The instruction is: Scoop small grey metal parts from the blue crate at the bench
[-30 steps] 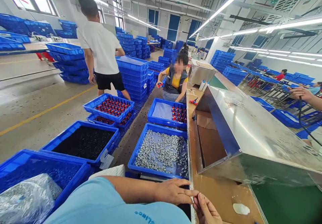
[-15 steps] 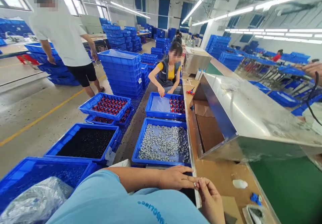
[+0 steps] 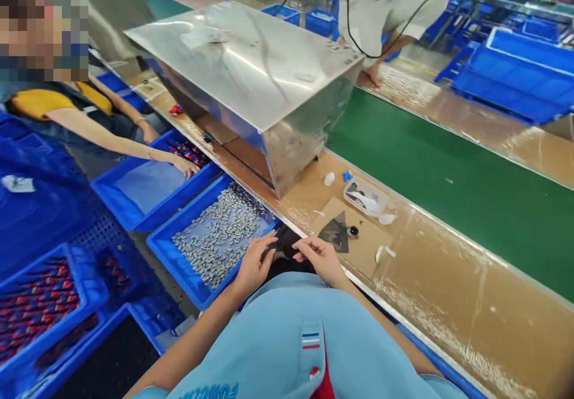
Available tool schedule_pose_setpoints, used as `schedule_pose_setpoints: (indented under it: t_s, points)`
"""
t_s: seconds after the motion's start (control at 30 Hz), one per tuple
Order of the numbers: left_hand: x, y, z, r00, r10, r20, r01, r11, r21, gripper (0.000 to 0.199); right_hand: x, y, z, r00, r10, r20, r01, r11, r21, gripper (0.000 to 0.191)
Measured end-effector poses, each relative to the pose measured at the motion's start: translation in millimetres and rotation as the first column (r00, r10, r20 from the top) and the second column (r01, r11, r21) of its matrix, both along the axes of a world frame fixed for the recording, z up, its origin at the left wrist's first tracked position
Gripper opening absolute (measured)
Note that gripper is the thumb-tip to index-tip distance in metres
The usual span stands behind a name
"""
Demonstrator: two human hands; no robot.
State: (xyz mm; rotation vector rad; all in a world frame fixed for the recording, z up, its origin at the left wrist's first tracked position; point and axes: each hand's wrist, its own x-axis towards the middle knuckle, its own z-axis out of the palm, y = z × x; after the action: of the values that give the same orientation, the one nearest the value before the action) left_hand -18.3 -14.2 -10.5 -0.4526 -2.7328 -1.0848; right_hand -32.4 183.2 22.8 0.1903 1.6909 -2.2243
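Note:
My left hand (image 3: 256,262) is in front of my body, beside the blue tray of small grey-white parts (image 3: 215,234). Its fingers are curled in toward the thumb, and anything between them is too small to make out. A short gap away, my right hand (image 3: 320,258) has thumb and forefinger pressed together at the table edge; what they pinch, if anything, is hidden. Dark material (image 3: 287,244) shows between the hands. Close to the right hand, a dark sheet (image 3: 334,231) and a small round pot with black contents (image 3: 353,231) rest on cardboard (image 3: 365,249).
A metal hood (image 3: 251,58) stands on the bench beside a green conveyor belt (image 3: 448,177). A clear box (image 3: 365,198) holds a white spoon-like piece. On the left a co-worker's arm (image 3: 112,139) reaches into another blue tray (image 3: 130,207). Another person's hand (image 3: 372,76) rests across the belt.
My view has swung right and down toward the bench. My hands, touching before, are now apart, and the left has drawn back toward the tray of grey-white parts.

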Motion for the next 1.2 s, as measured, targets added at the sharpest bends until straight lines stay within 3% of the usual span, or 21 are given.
schedule_pose_setpoints:
  t_s: [0.13, 0.3, 0.47, 0.63, 0.7, 0.8, 0.97, 1.2]
  points:
    - [-16.4, 19.6, -4.8, 0.992, -0.091, 0.083, 0.089, 0.996, 0.030, 0.028, 18.8, 32.8, -25.6, 0.981, -0.191, 0.034, 0.190, 0.981, 0.023, 0.054]
    - [-47.0, 38.0, -4.3, 0.977, -0.169, 0.130, 0.161, 0.984, 0.071, 0.028, 47.1, 56.8, -54.7, 0.896, -0.432, 0.107, 0.419, 0.900, 0.121, 0.056]
    - [-64.3, 57.3, -14.3, 0.957, -0.211, 0.201, 0.186, 0.973, 0.135, 0.029, 69.8, 63.8, -71.6, 0.818, -0.551, 0.165, 0.524, 0.833, 0.179, 0.057]
    - [-67.7, 82.0, -15.4, 0.885, -0.262, 0.385, 0.260, 0.964, 0.060, 0.034, 83.8, 73.7, -79.8, 0.721, -0.667, 0.187, 0.629, 0.744, 0.228, 0.059]
    - [-70.8, 88.5, -13.4, 0.861, -0.287, 0.420, 0.296, 0.954, 0.047, 0.039, 86.2, 79.1, -81.5, 0.667, -0.720, 0.190, 0.677, 0.693, 0.249, 0.057]
    - [-82.4, 92.8, -13.8, 0.844, -0.321, 0.429, 0.320, 0.944, 0.078, 0.026, 85.5, 86.0, -83.4, 0.596, -0.779, 0.196, 0.731, 0.627, 0.271, 0.057]
    - [-114.9, 96.7, -25.9, 0.798, -0.404, 0.448, 0.378, 0.914, 0.150, 0.025, 76.6, 88.4, -91.4, 0.480, -0.857, 0.187, 0.798, 0.515, 0.313, 0.053]
    - [-141.2, 107.0, -37.3, 0.732, -0.447, 0.514, 0.450, 0.884, 0.128, 0.026, 61.8, 83.7, -117.5, 0.395, -0.906, 0.153, 0.824, 0.423, 0.377, 0.050]
